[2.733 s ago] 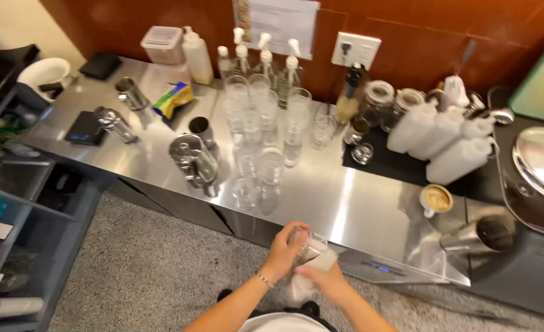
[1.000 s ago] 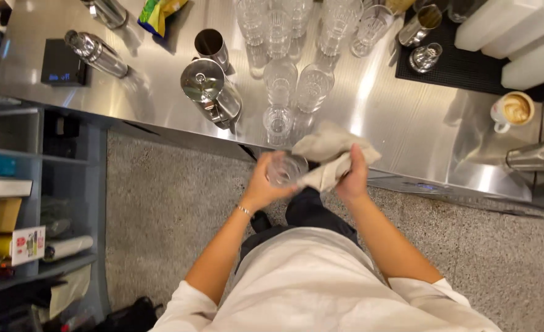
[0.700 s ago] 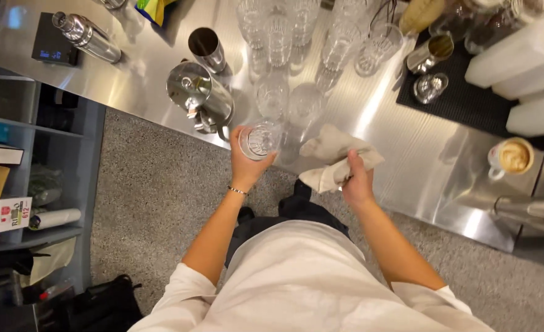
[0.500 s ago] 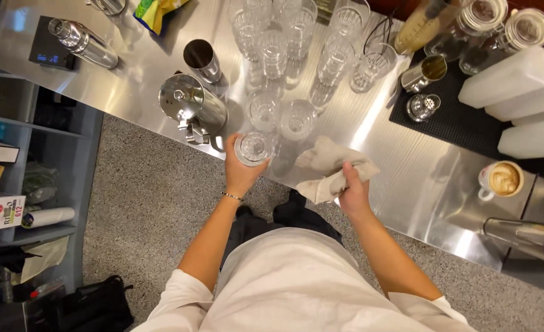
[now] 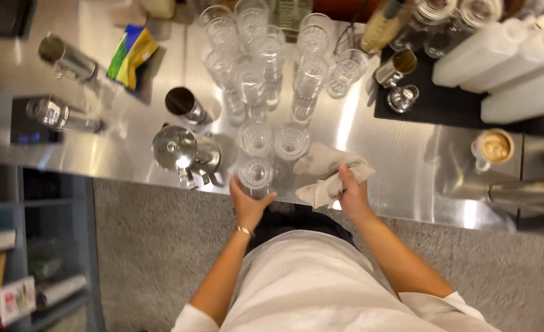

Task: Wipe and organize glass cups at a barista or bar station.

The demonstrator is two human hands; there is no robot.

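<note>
Gripping glass, left hand; right hand clutching cloth.

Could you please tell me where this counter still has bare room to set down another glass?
The widest bare steel lies between the cloth in the right hand and the latte cup, below the black mat. A smaller patch lies left of the lidded steel pitcher. The cluster of glasses beyond the left hand is crowded.
</note>
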